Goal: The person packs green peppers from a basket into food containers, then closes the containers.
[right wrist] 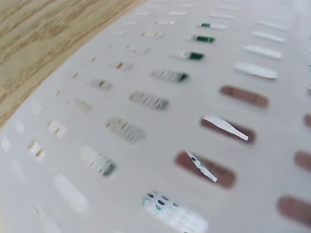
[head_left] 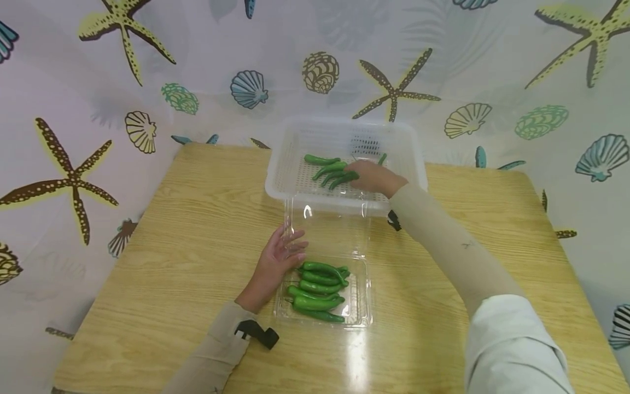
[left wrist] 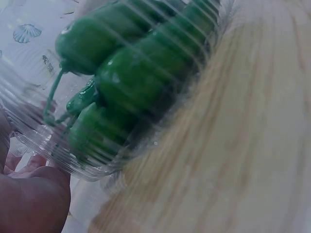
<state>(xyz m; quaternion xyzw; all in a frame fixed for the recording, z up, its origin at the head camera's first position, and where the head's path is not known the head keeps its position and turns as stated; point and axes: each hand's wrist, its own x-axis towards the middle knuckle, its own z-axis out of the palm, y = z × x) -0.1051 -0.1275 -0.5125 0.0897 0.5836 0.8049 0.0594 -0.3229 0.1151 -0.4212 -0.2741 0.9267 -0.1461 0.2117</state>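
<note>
In the head view my left hand is at the left side of a clear plastic clamshell box, its fingers loosely extended near the hinge and raised lid. Several green peppers lie side by side in the box. The left wrist view shows these peppers close up through the ribbed plastic wall, with the left thumb beside it. My right hand reaches down into a white plastic basket, over more green peppers. Its fingertips are hidden, so I cannot tell whether they grip a pepper.
Both containers stand on a wood-grain table, the basket at the back and the box in front of it. A curtain printed with shells and starfish hangs behind. Slotted basket wall fills most of the right wrist view.
</note>
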